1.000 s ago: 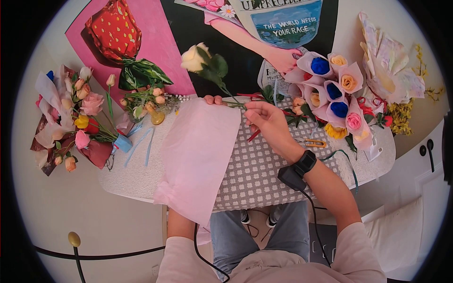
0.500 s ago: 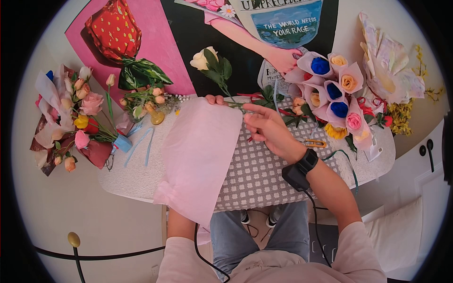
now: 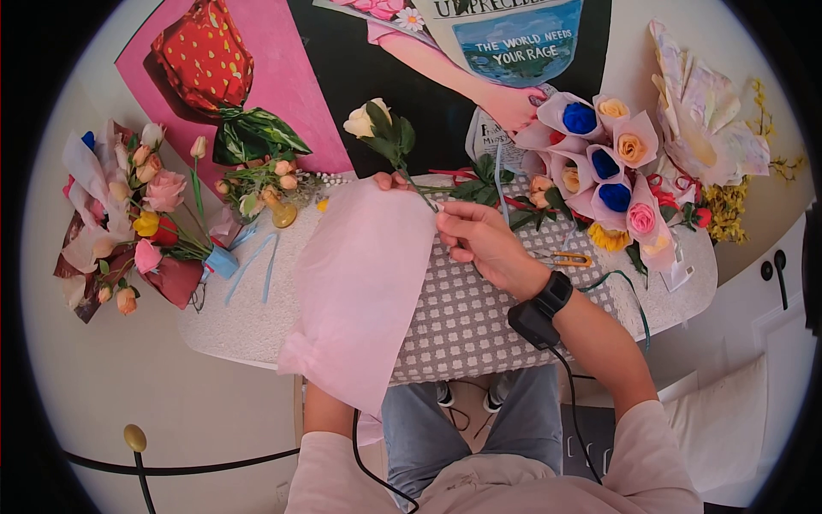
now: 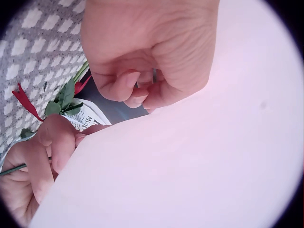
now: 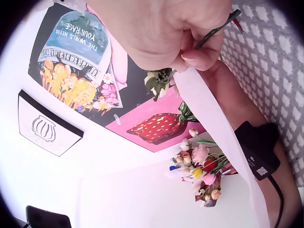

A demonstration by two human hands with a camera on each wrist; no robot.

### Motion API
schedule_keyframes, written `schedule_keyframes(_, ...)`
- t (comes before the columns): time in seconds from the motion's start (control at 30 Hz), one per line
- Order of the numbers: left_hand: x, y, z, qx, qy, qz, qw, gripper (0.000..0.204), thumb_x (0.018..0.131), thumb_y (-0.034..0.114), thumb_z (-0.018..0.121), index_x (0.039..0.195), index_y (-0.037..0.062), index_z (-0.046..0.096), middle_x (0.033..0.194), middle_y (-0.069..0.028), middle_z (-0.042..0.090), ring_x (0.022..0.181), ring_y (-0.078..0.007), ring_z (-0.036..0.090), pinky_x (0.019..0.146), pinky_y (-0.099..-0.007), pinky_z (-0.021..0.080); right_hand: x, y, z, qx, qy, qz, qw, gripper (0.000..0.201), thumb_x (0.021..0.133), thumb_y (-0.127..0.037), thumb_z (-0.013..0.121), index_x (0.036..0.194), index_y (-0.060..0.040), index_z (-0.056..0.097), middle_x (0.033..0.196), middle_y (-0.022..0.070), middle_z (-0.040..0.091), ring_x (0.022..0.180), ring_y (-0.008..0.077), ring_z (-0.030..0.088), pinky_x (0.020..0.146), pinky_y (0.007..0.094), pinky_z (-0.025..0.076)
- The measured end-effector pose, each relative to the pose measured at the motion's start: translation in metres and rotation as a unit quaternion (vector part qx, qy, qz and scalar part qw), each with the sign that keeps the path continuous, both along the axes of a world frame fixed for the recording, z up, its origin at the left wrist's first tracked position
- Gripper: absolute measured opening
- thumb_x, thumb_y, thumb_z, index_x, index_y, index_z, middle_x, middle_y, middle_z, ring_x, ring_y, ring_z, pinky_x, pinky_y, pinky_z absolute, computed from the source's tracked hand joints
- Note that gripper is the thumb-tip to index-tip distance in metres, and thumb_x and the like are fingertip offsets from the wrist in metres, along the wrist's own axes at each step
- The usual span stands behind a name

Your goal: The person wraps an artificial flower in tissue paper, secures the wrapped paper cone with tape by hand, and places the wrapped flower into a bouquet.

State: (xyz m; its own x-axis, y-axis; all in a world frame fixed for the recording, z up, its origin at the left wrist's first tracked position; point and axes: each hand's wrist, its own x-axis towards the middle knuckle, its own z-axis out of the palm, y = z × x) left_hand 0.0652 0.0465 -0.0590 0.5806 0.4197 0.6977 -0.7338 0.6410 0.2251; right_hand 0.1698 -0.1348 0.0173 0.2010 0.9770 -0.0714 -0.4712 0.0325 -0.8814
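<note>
A white rose with dark green leaves stands over the top edge of a sheet of pink wrapping paper. My right hand pinches the rose's stem near its lower end, at the paper's right edge. In the right wrist view the cut stem sticks out between thumb and fingers. Most of my left hand is hidden behind the sheet, its fingertips showing at the upper edge. Curled fingers of that hand hold the paper's edge in the left wrist view.
Wrapped roses in blue, peach and pink lie at the right. Another bouquet and light blue ribbons are at the left. Yellow-handled scissors rest near my right wrist, on the grey checked cloth. A painting stands behind.
The rose has shifted to the right and lower, its stem now slanting down to the right. My right fingers, stretched half a second ago, have lowered and now pinch the stem.
</note>
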Motion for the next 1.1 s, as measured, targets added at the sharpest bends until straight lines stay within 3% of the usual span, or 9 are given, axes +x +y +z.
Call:
schedule_keyframes(0.03,-0.079,-0.050,-0.016,0.002,0.001,-0.002,1.000,0.031,0.098,0.031,0.062,0.115,0.0065,0.053,0.119,-0.0114,0.052,0.111,-0.0281,0.056,0.094,-0.0438,0.051,0.000,0.000,-0.001,0.001,-0.008,-0.005,1.000,0.027,0.098,-0.012,0.065,0.121,0.0010,0.064,0.083,-0.0009,0.055,0.071,0.0052,0.048,0.049,0.0196,0.035)
schedule_keyframes(0.07,0.000,-0.003,-0.001,0.003,0.001,-0.004,1.000,0.031,0.098,0.031,0.062,0.115,0.0065,0.053,0.119,-0.0114,0.052,0.111,-0.0281,0.056,0.094,-0.0437,0.051,0.000,0.000,0.000,0.001,-0.008,-0.006,1.000,0.027,0.098,-0.012,0.065,0.121,0.0010,0.064,0.083,-0.0009,0.055,0.071,0.0052,0.048,0.049,0.0196,0.035)
schedule_keyframes(0.17,-0.018,-0.022,-0.014,0.007,0.004,-0.010,1.000,0.031,0.098,0.031,0.062,0.115,0.0065,0.053,0.119,-0.0114,0.052,0.112,-0.0281,0.056,0.094,-0.0436,0.051,-0.001,-0.002,0.005,0.027,-0.065,-0.065,0.995,0.027,0.096,-0.013,0.068,0.120,0.0010,0.065,0.081,0.0002,0.058,0.068,0.0058,0.052,0.048,0.0205,0.039)
schedule_keyframes(0.2,-0.079,-0.048,-0.037,0.008,0.004,-0.012,1.000,0.031,0.098,0.031,0.062,0.115,0.0065,0.053,0.119,-0.0114,0.052,0.112,-0.0281,0.056,0.094,-0.0435,0.051,0.000,-0.003,0.005,0.042,-0.076,-0.069,0.994,0.028,0.095,-0.013,0.070,0.119,0.0011,0.066,0.080,0.0008,0.059,0.066,0.0063,0.053,0.048,0.0211,0.040)
schedule_keyframes(0.23,-0.083,-0.053,-0.040,0.010,0.005,-0.014,1.000,0.031,0.098,0.031,0.062,0.115,0.0065,0.054,0.119,-0.0113,0.052,0.112,-0.0281,0.056,0.094,-0.0435,0.051,0.001,-0.003,0.006,0.058,-0.087,-0.072,0.992,0.029,0.095,-0.013,0.071,0.119,0.0012,0.067,0.080,0.0013,0.060,0.064,0.0069,0.054,0.047,0.0217,0.042)
schedule_keyframes(0.37,-0.076,-0.045,-0.034,0.017,0.006,-0.024,1.000,0.031,0.098,0.031,0.062,0.115,0.0066,0.054,0.119,-0.0113,0.052,0.112,-0.0280,0.056,0.094,-0.0433,0.051,0.004,0.001,0.003,0.073,-0.097,-0.092,0.988,0.028,0.095,-0.011,0.069,0.119,0.0027,0.069,0.076,0.0015,0.061,0.056,0.0075,0.052,0.049,0.0230,0.044)
schedule_keyframes(0.83,-0.066,-0.047,-0.030,0.040,0.008,-0.042,0.998,0.031,0.098,0.031,0.061,0.116,0.0066,0.054,0.119,-0.0111,0.052,0.112,-0.0280,0.056,0.094,-0.0426,0.051,0.010,0.004,0.003,0.110,-0.118,-0.130,0.978,0.032,0.093,-0.013,0.072,0.121,0.0011,0.067,0.095,0.0048,0.071,0.075,0.0076,0.062,0.056,0.0220,0.054)
schedule_keyframes(1.1,-0.053,-0.033,-0.021,0.053,0.011,-0.054,0.997,0.031,0.099,0.032,0.061,0.116,0.0066,0.054,0.120,-0.0110,0.052,0.112,-0.0279,0.056,0.094,-0.0422,0.051,0.008,0.004,0.004,0.077,-0.093,-0.127,0.985,0.029,0.092,-0.016,0.075,0.115,-0.0015,0.066,0.099,0.0052,0.071,0.081,0.0099,0.066,0.064,0.0240,0.058)
